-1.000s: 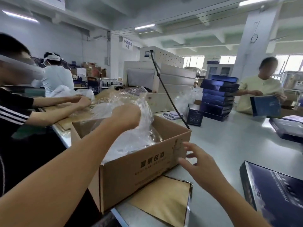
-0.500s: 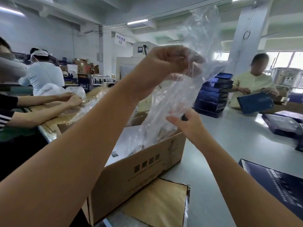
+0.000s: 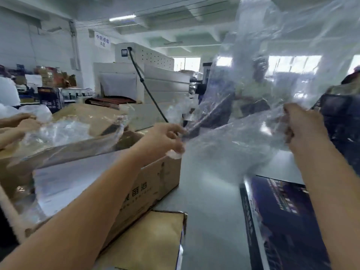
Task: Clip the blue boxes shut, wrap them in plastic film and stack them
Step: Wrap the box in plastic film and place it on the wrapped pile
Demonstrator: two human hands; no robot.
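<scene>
Nearest the camera, a blue box (image 3: 282,221) lies flat on the grey table (image 3: 212,211) at lower right, its near end cut off by the frame edge and its right side hidden behind the right forearm. At lower left a brown cardboard flap (image 3: 148,240) juts out, attached to an open cardboard carton (image 3: 155,184) whose inside shows pale, shiny sheets too blurred to identify.

Above the table, both hands hold a clear plastic film bag (image 3: 253,114) stretched between them. The left hand (image 3: 165,139) pinches a bunched corner of the film over the carton's far corner, fingers closed tight on it. The right hand (image 3: 300,125) grips the opposite edge with the fingers curled around the plastic. The film billows upward past the top of the frame, so its full extent is not visible.

Through the plastic, a person in a pale top (image 3: 255,90) and some dark shapes, possibly a stack of blue boxes, are smeared and hard to make out. At the left edge, another person's hands (image 3: 21,123) rest among more crumpled plastic, the body cut off. Farther back stands a large grey machine (image 3: 144,75) with a black cable running down from it.
</scene>
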